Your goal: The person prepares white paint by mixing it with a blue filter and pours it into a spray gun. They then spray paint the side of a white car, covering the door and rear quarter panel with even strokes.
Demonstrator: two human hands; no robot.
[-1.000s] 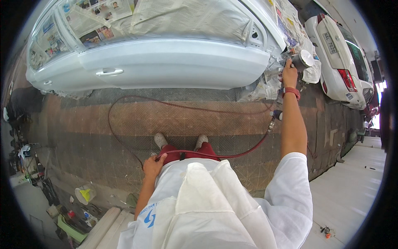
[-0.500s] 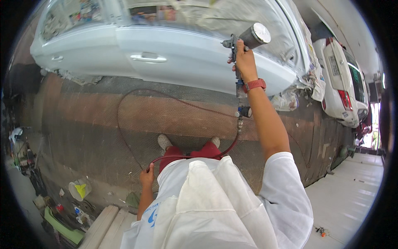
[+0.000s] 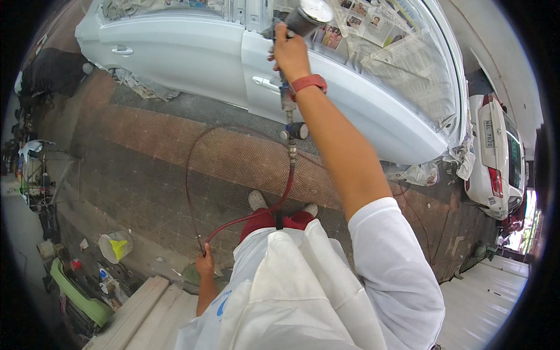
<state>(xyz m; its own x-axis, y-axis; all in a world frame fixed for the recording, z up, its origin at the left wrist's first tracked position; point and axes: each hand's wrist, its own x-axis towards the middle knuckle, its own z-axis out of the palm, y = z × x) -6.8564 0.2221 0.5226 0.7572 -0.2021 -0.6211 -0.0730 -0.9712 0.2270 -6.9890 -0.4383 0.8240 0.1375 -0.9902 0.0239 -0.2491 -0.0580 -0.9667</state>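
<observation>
My right hand [image 3: 290, 53], with a red band on its wrist, is wrapped round a paint spray gun [image 3: 304, 22] with a grey cup and white lid. Its nozzle end is blurred, in front of the upper part of a pale car door [image 3: 350, 96]; I cannot tell the gap between them. Below its grip hangs a round regulator gauge [image 3: 299, 130], joined to a dark red air hose [image 3: 290, 184]. That hose loops over the floor and past my legs. Down at my left side, my left hand [image 3: 205, 263] is closed round part of it.
Newspaper [image 3: 373, 29] masks the car's windows, and crumpled masking [image 3: 143, 83] hangs along its lower edge. A white car [image 3: 496, 157] stands at the right. At the lower left are a bucket [image 3: 111, 248] with a yellow-green patch and a green curved panel [image 3: 76, 294].
The spray gun in my right hand has moved left along the car, from the window area to near the seam between the doors. The view has shifted; my left hand still holds the hose.
</observation>
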